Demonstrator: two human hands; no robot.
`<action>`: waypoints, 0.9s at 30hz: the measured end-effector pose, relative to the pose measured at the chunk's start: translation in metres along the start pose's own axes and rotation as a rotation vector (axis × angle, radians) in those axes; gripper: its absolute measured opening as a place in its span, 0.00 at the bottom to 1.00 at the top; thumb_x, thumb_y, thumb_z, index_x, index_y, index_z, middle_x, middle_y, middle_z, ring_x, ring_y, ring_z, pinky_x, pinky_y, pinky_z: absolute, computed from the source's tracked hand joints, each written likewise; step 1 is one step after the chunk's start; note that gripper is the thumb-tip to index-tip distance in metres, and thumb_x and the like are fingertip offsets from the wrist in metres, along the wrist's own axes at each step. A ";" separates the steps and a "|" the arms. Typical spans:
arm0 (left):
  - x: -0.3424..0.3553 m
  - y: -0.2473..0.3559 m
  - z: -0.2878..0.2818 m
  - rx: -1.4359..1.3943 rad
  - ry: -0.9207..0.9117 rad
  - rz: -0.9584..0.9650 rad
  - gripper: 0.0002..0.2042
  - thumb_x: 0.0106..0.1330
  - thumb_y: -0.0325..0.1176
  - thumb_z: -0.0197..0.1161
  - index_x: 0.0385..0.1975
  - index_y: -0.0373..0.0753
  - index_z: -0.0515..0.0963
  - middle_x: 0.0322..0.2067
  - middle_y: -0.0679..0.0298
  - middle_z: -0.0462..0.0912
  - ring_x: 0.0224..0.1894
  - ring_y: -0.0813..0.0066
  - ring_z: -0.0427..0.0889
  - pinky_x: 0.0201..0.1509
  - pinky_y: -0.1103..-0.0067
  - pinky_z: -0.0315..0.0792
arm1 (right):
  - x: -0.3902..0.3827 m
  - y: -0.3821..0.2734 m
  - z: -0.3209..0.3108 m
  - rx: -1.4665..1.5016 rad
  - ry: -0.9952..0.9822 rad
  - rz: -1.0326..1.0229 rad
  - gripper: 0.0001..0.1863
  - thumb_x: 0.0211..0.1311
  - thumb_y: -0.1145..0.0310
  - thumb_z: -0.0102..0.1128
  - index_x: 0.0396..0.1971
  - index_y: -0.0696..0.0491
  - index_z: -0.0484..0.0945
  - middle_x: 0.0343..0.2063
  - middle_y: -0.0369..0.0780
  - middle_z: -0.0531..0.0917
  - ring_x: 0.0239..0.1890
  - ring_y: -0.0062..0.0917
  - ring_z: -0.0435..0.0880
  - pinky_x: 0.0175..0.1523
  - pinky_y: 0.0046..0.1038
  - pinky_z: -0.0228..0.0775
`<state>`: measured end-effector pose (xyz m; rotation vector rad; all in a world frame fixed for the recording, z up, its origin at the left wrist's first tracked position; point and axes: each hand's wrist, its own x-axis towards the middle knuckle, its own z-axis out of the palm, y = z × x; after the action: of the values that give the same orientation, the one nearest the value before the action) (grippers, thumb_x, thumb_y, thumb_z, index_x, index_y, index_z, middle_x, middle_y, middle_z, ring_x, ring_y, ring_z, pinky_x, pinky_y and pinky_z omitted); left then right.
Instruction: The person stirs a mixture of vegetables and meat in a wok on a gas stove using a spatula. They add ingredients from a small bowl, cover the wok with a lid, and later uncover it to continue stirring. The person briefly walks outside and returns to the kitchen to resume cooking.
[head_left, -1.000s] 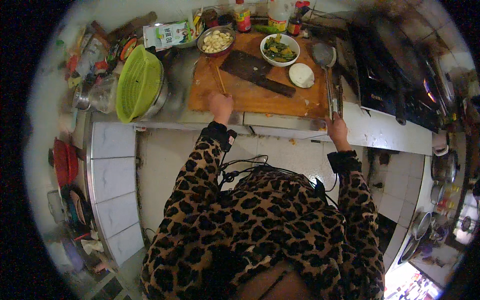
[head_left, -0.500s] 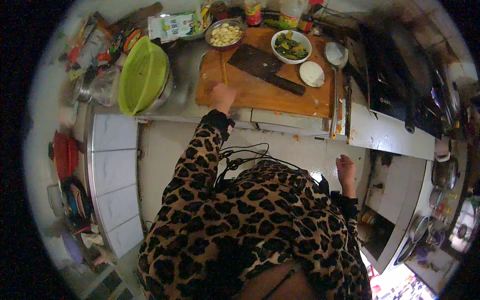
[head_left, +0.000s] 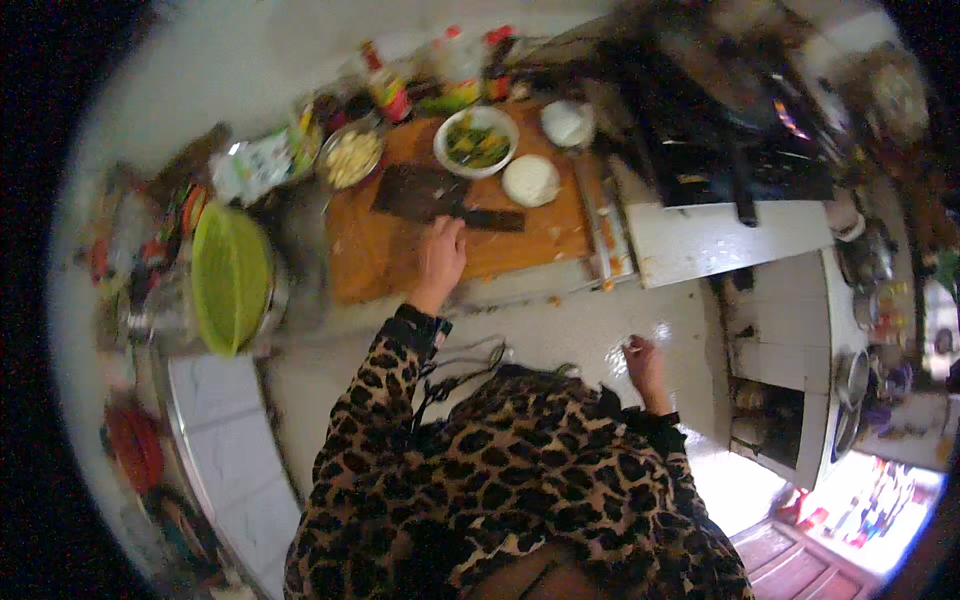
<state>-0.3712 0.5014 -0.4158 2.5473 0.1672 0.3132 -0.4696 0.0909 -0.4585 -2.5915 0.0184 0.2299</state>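
My left hand reaches over the wooden cutting board, fingers stretched out and slightly blurred. Its fingertips are close to the dark cleaver, where blade meets handle; I cannot tell whether they touch. The cleaver lies flat with its handle pointing right. Over the floor, in front of my body, my right hand has curled fingers; whether something small is pinched there is unclear. Beyond the cleaver sit a white bowl of cooked greens and a round white piece of food. A bowl of peeled garlic stands at the back left.
A green basket stands on the counter at left. Sauce bottles line the back wall. A long-handled ladle lies along the board's right edge. Farther right is a black stove with a pan handle jutting forward.
The view has swung rightward, so the counter appears shifted left. My left hand has moved from the thin stick at the board's left to beside the cleaver, and its fingers have straightened.
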 end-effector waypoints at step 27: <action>-0.069 -0.017 0.016 -0.037 0.114 -0.296 0.19 0.54 0.32 0.59 0.45 0.32 0.69 0.43 0.49 0.72 0.47 0.53 0.68 0.46 0.68 0.66 | -0.116 0.159 -0.055 0.245 0.260 0.375 0.18 0.48 0.65 0.60 0.38 0.60 0.74 0.29 0.49 0.79 0.31 0.37 0.79 0.36 0.31 0.71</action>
<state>-0.4346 0.4949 -0.4510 2.4249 0.5695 0.3411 -0.5841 -0.0773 -0.4744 -2.3369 0.5921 0.0190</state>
